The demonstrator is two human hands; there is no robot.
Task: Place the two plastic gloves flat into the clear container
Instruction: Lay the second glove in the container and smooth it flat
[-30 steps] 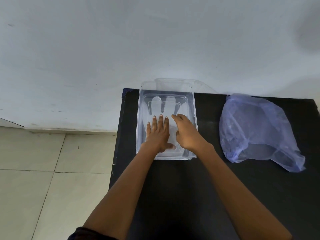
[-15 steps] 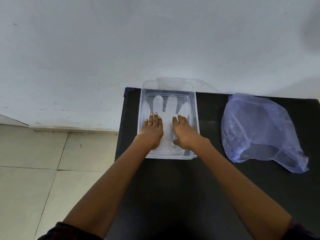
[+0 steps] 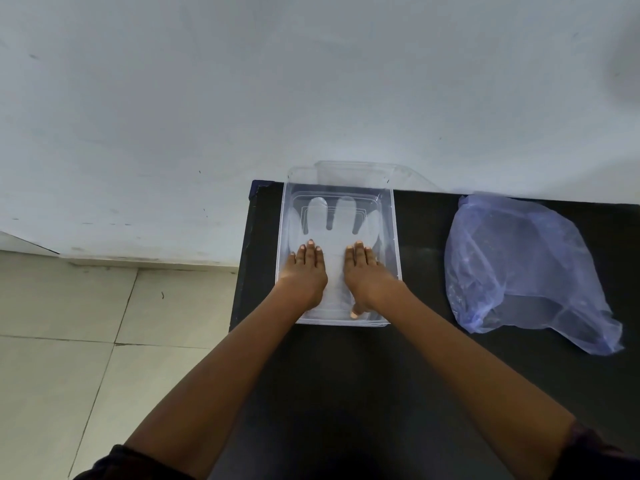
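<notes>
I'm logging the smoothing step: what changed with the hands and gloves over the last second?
The left hand slid left off the glove's middle toward the container's left wall; the right hand slid right, so the two now press flat and apart on the plastic gloves. Nothing was gripped or let go. The clear container, its lid behind and the blue plastic bag stayed put.

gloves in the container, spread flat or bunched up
Spread flat: the glove fingers lie fanned on the container floor, both hands pressing it.

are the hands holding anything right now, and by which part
Nothing is gripped: left hand and right hand press flat on the translucent plastic glove inside the clear container.
</notes>
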